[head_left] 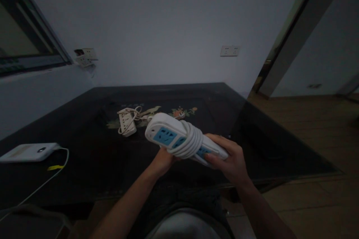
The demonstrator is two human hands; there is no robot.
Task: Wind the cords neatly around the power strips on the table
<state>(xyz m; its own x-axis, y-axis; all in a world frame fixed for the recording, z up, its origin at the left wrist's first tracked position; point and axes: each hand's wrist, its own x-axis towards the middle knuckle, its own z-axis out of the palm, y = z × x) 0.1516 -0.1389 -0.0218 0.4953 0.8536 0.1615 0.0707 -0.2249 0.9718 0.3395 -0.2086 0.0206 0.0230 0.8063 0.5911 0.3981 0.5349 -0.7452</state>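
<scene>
Above the near part of the dark table (92,171), a white power strip (165,125) with blue socket panels is held up at a tilt. Its white cord (193,140) is wound in several turns around the middle of the strip. My right hand (228,155) is closed round the strip's right end, thumb on the socket face. Under the strip, my left hand (164,160) supports it from below, its fingers mostly hidden behind the strip and cord. Farther back lies a smaller cream power strip (127,122) with its cord loosely looped over it.
At the table's left side a white power bank (30,152) has a thin white cable running toward the near edge, beside a yellow tag (55,167). A wall socket (230,50) is behind the table; another socket (89,53) hangs loose at the left.
</scene>
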